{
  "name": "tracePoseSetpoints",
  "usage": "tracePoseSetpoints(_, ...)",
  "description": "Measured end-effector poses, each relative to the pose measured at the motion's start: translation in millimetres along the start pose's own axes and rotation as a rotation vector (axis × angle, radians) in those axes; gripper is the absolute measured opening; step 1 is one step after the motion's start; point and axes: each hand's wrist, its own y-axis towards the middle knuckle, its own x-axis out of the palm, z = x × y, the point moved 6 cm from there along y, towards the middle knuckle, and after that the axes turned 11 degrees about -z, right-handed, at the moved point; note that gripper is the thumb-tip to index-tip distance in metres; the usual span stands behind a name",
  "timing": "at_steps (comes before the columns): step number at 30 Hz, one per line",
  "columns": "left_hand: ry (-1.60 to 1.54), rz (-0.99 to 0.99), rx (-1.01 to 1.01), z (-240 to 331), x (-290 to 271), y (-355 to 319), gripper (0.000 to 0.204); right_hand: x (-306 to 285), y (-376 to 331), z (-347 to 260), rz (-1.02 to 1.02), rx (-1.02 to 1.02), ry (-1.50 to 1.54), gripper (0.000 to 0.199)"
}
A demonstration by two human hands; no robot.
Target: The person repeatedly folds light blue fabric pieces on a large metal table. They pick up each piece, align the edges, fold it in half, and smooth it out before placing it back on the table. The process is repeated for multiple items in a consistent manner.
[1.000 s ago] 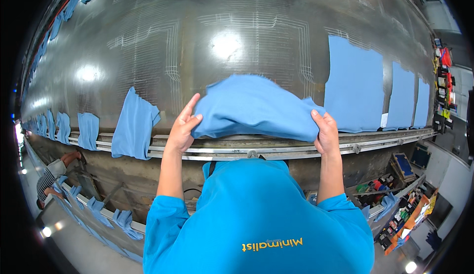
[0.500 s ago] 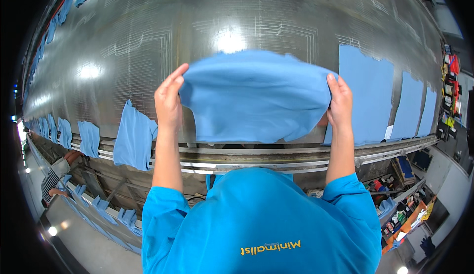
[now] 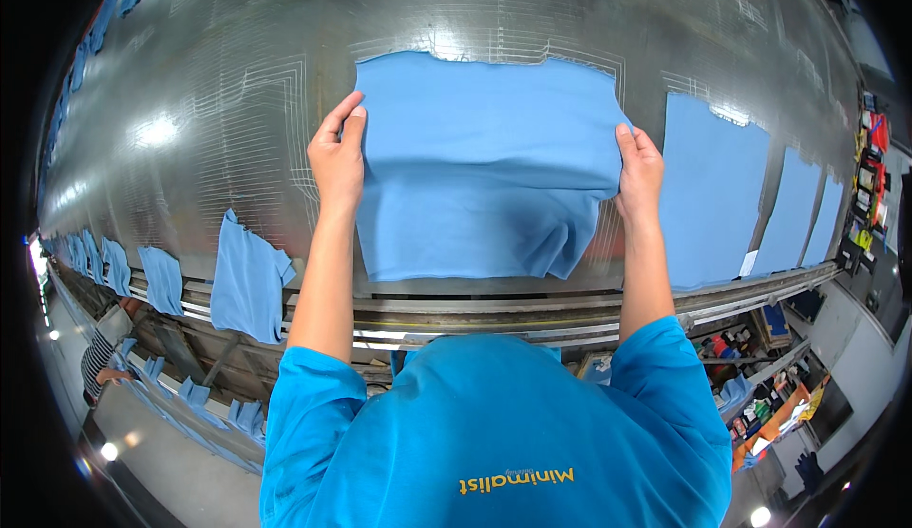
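A light blue cut fabric panel [image 3: 484, 138] lies before me on the grey metal table [image 3: 408, 15], its far edge at white lines drawn on the surface. My left hand [image 3: 340, 162] pinches its left edge between thumb and fingers. On the opposite edge, my right hand [image 3: 638, 167] grips the cloth the same way. The far part looks flat; the near part has a fold across it and a bunched, wrinkled corner at the lower right.
Flat blue panels [image 3: 712, 191] lie to the right. At left, a crumpled fabric piece [image 3: 249, 276] hangs over the metal rail [image 3: 494, 317] along the table's near edge, with several more beyond. Another person's arm [image 3: 119, 374] shows at far left. Shelves of containers [image 3: 760, 404] stand lower right.
The panel, earlier held up and bowed, has come down onto the table, its far edge now farther away and spread out. Both hands still hold its sides.
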Motion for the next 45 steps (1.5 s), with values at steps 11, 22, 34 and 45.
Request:
tracePoseSetpoints(11, 0.042, 0.018, -0.05, -13.0, -5.9, -10.9, 0.033, -5.7, -3.2, 17.5, 0.003, 0.016, -0.036, 0.025)
tracePoseSetpoints(22, 0.036, 0.006, -0.046, -25.3, -4.0, -15.2, 0.034, -11.2, -8.0, 30.5, 0.017, 0.028, -0.035, 0.025)
tracePoseSetpoints(34, 0.146, -0.02, -0.031, -33.1, -5.0, -16.3, 0.034, -25.4, -5.5, 38.1, 0.097, 0.013, -0.139, 0.027)
tracePoseSetpoints(45, 0.102, -0.021, -0.065, -33.9, -4.7, -21.7, 0.033, -23.7, -3.7, 39.8, 0.076, 0.058, -0.098, 0.026)
